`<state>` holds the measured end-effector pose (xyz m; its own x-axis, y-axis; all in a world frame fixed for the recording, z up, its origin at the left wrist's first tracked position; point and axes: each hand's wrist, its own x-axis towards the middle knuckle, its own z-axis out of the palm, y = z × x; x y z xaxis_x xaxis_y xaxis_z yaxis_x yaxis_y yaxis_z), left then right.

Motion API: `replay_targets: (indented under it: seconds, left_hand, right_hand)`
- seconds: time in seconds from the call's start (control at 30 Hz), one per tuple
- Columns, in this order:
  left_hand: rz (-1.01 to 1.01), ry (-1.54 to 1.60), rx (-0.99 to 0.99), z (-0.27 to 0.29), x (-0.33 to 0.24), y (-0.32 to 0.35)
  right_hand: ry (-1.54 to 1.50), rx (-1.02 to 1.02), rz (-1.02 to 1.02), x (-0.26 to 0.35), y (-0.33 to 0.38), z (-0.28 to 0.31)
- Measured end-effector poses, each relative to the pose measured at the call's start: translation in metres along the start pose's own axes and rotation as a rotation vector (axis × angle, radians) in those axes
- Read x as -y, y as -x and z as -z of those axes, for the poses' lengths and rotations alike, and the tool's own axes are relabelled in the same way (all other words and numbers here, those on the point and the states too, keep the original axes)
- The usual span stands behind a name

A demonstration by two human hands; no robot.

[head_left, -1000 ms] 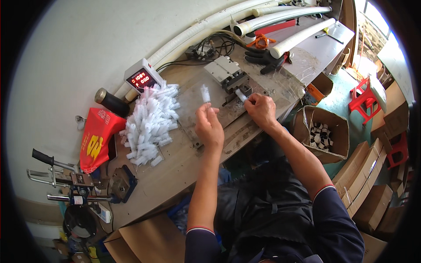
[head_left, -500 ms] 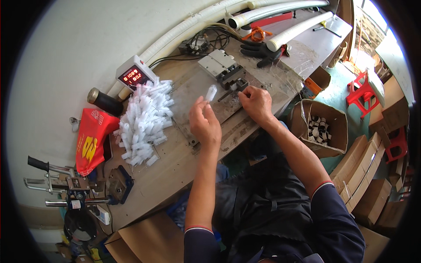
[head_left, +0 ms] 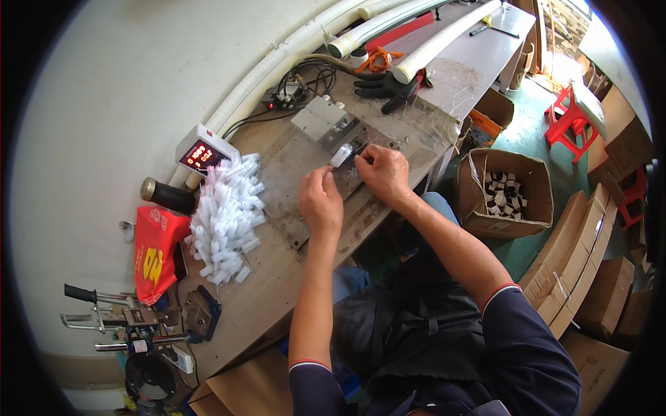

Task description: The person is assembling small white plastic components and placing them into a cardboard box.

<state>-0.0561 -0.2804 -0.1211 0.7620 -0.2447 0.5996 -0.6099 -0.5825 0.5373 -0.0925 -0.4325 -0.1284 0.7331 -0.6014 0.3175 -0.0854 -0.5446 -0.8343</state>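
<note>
A small white bristle brush [head_left: 340,154] stands tilted at the fingertips of my left hand [head_left: 321,201], whose fingers are pinched together on its lower end. Close by on the right, my right hand [head_left: 383,170] is closed in a pinch beside the brush, at the front of a metal clamp fixture [head_left: 333,125]. What its fingers hold is hidden. The fixture sits on a metal plate [head_left: 284,187] on the workbench. To the left of my hands lies a large heap of similar white brushes [head_left: 227,218].
Behind the heap stand a counter box with red digits [head_left: 205,148], a dark cylinder [head_left: 166,196] and a red bag [head_left: 158,253]. A black glove [head_left: 386,90] and white tubes [head_left: 444,43] lie farther back. An open carton of short pieces [head_left: 505,194] stands right of the bench.
The whole view has shifted slightly. My right hand has come nearer to the brush and my left fingertips. A small red light now shows on the valve block behind the fixture.
</note>
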Motion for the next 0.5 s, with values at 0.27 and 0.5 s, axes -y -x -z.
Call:
replay_targets:
  seconds: [0.27,0.5]
  left_hand:
    - [-0.08,-0.005,-0.058,-0.01,0.001,-0.002]
    - [0.069,0.057,-0.137,0.009,-0.004,0.012]
  right_hand:
    - [-0.028,0.001,0.02,0.001,-0.003,0.002]
    - [-0.205,-0.012,-0.046,0.001,-0.003,0.006]
